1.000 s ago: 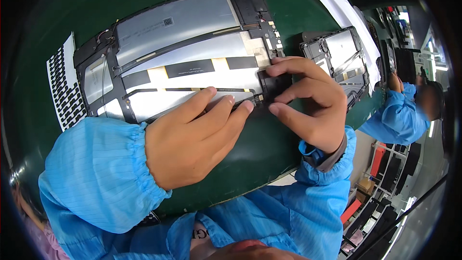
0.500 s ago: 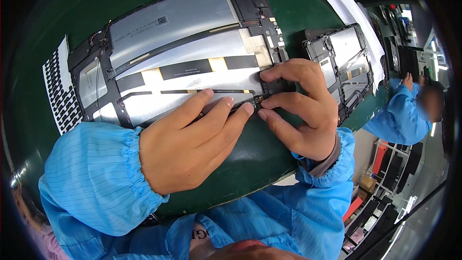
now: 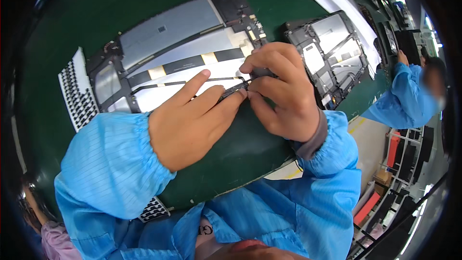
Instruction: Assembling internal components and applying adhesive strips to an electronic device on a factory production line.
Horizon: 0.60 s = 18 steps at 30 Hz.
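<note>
The open flat device [image 3: 168,29] lies on the green table [image 3: 211,175] from the upper left to the centre of the frame, and the work appears to be at its lower right corner. There the left hand [image 3: 192,125] reaches over the near edge, fingers extended and slightly fanned, its thumb hidden; the right hand [image 3: 284,91] has its fingers curled narrow, tips beside the left ones, and I cannot tell whether either grips a small part. Done well, this probably calls for the left hand bracing the edge lightly, without bending the silver panels, while the right fingertips press evenly and keep off the thin black strip [image 3: 180,83]. As for markings, a small dark square code [image 3: 162,29] sits on the upper grey panel, the black band [image 3: 185,64] carries print too faint to read, and dark lettering [image 3: 205,230] shows on clothing at bottom centre.
</note>
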Each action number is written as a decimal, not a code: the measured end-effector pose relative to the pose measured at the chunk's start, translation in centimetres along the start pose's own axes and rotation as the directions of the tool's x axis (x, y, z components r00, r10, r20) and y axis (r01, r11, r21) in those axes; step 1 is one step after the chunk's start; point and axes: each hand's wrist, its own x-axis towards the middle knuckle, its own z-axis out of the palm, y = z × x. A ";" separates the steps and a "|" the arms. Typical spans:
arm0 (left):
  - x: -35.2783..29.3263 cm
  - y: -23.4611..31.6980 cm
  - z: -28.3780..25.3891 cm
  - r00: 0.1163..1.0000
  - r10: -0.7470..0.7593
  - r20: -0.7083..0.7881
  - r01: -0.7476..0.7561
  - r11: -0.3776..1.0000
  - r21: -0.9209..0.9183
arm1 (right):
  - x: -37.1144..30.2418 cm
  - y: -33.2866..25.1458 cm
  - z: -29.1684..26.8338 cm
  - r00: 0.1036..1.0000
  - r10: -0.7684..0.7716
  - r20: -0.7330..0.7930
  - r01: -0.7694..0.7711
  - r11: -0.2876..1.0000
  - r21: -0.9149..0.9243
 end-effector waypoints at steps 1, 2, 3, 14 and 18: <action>-0.1 0.1 -0.1 1.000 0.011 -0.008 -0.011 1.000 0.019 | -0.3 0.0 -0.1 1.000 0.012 -0.006 -0.012 1.000 0.005; -0.2 -0.2 -0.3 0.999 0.015 0.046 -0.013 0.998 -0.061 | -0.7 0.4 0.0 0.999 -0.013 -0.031 0.013 1.000 -0.002; -0.6 0.0 -1.1 0.999 0.013 0.044 -0.012 1.000 -0.025 | -1.0 0.7 0.0 0.996 0.065 -0.063 -0.060 0.995 0.080; -16.2 -0.1 -1.4 0.711 -0.669 -0.215 0.673 0.736 -0.064 | 0.1 2.4 -1.1 0.736 0.675 0.056 -0.625 0.646 0.438; -16.0 -0.3 -1.1 0.755 -0.653 -0.056 0.654 0.744 0.136 | 0.9 3.5 0.2 0.695 0.719 -0.009 -0.567 0.555 0.608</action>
